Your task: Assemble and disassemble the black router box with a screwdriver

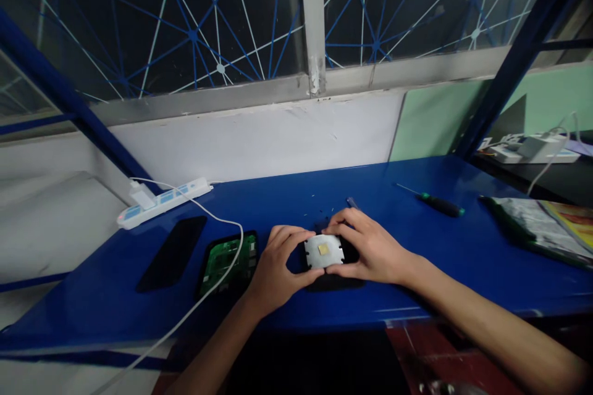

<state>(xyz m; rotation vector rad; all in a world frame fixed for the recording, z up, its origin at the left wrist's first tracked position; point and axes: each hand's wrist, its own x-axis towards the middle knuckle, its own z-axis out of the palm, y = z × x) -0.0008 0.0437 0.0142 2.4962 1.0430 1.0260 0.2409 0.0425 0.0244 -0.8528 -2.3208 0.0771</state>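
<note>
My left hand and my right hand grip a silver metal plate between thumbs and fingers, one at each side. The plate has notched edges and a small yellowish square pad in its middle. Beneath the plate and hands lies a black part, mostly covered, so its shape is hard to tell. Just left of my left hand, a green circuit board sits in a black housing. Beyond my right fingers is a small clear object, partly hidden.
A flat black panel lies at left, near a white power strip. Its white cable crosses over the circuit board. At right are a screwdriver and a shiny packet on the blue table. Tiny bits lie behind my hands.
</note>
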